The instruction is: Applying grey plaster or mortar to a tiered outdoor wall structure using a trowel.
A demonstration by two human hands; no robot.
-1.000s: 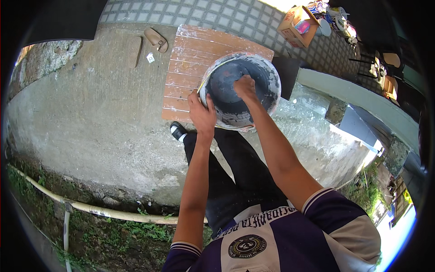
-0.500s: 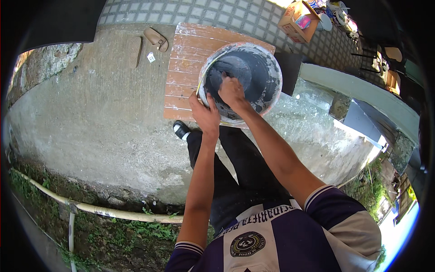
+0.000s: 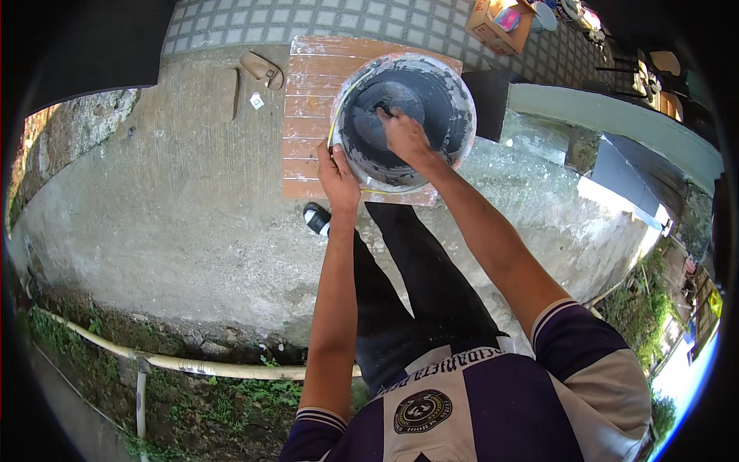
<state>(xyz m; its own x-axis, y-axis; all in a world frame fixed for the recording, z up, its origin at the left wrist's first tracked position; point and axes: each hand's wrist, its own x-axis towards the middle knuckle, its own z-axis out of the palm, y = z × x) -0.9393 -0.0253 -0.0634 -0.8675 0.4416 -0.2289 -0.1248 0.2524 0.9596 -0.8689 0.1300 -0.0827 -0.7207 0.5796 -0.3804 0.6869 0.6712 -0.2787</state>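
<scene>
A large round tub point(image 3: 464, 115), its inside smeared with dark grey, cement-like paste and its rim crusted pale, sits on a wooden board point(image 3: 308, 108). My left hand point(image 3: 337, 175) grips the near left part of the rim, thumb on the inner side and fingers outside. A thin yellow strip point(image 3: 336, 115) follows the rim's left side, running down to that hand. Inside the tub is my right hand point(image 3: 406, 137), closed, its fingertips low over a round grey area point(image 3: 400, 96). Something small and dark shows at those fingertips, too unclear to name.
A brown sandal point(image 3: 262, 69) lies left of the board on the concrete ground, with a small white tag point(image 3: 256, 100) nearby. Beyond the board is patterned tile paving. A cardboard box point(image 3: 500, 29) stands far right; a low wall point(image 3: 600, 108) runs along the right.
The view has shifted, so tub and board appear a little higher. My right hand has moved slightly right within the tub. My left hand keeps hold of the rim.
</scene>
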